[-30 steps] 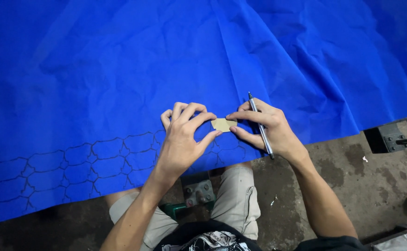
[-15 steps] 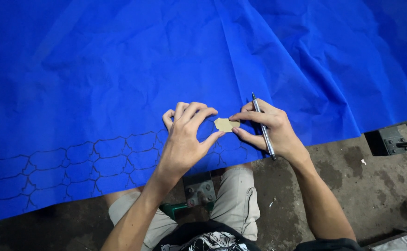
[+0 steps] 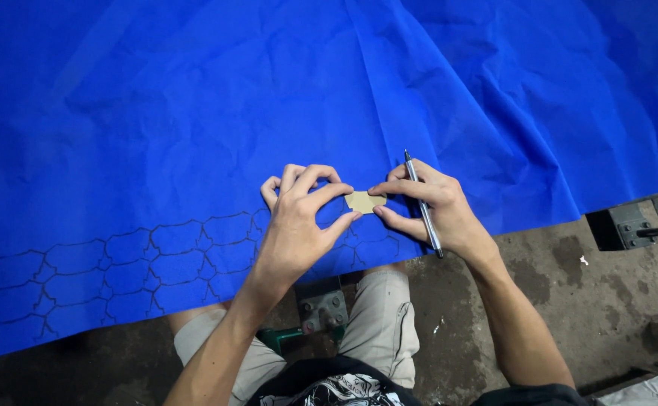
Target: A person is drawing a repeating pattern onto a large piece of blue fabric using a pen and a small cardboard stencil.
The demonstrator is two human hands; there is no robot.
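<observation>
Head view, looking down onto blue fabric (image 3: 193, 98) spread wide, creased, near edge hanging over the lap.

- Small tan template (image 3: 364, 201): lying flat on the fabric near its near edge, being pinched from both sides between the two hands.
- Left hand (image 3: 299, 225): fingers curling, thumb and forefinger closing on the template's left end.
- Right hand (image 3: 430, 207): thumb and forefinger gripping the template's right end; also carrying a pen (image 3: 423, 203) tucked between the fingers, tip pointing away across the fabric, barrel running back over the hand.
- Row of dark traced outlines (image 3: 118, 263): running along the fabric's near edge from the far left up to just under the left hand.
- Beige trousers (image 3: 378, 323): showing below the fabric edge.
- Metal bracket with bolts (image 3: 323, 312): sitting between the knees, on the stained concrete floor (image 3: 569, 301).
</observation>
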